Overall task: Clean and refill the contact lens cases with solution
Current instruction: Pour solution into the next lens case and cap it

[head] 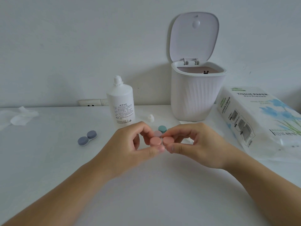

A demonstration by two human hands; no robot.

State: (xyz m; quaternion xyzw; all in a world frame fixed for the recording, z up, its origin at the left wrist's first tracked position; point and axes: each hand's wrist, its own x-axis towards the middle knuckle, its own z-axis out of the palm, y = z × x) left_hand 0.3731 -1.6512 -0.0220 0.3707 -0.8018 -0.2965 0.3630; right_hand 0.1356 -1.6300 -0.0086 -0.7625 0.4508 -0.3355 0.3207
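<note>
Pink contact lens case (160,141) lies crosswise between my hands above the white table (146,193), my left hand (133,149) pinching its left cap and my right hand (193,144) pinching the right cap, equally near, fingers curled closed on each.

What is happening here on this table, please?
A person holds a pink contact lens case above the white table, the left hand pinching one cap and the right hand pinching the other. The solution bottle stands uncapped behind, its cap lying beside it. A blue-grey case lies closed at the left. A small bin stands open, next to a tissue pack.
</note>
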